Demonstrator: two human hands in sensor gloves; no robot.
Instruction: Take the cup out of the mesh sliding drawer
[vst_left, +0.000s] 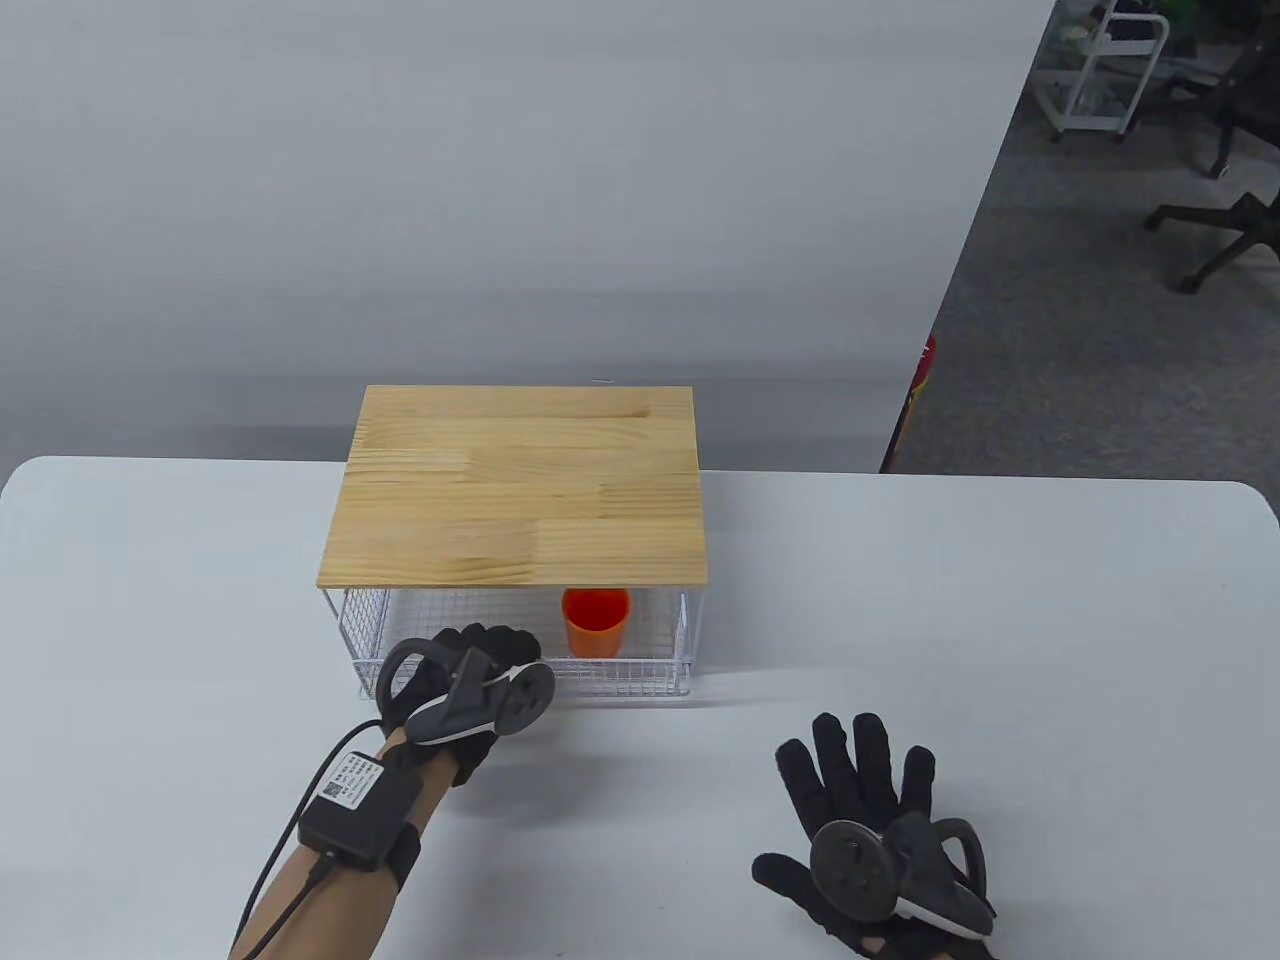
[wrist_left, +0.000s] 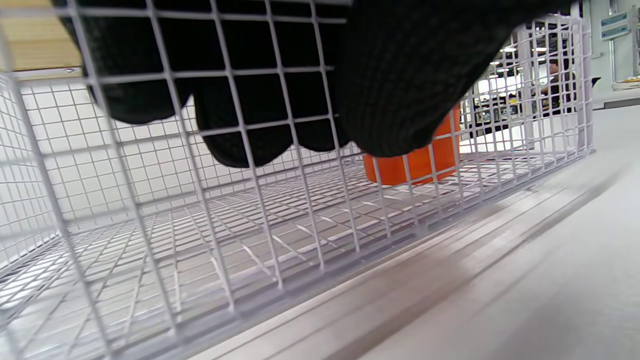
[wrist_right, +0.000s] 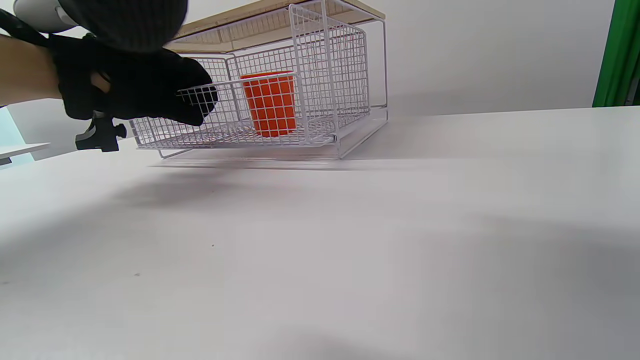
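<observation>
R hand flat, L hand gripping drawer, cup inside

1 orange cup, 1 mesh drawer, 1 wood top, 2 gloved hands: L, R

White mesh drawer stood partly open under wooden top. Orange cup sat upright inside. Left hand gripped drawer's front rim. Right hand lay flat, fingers spread, on white table.

Office: swivel chairs on grey carpet.
</observation>
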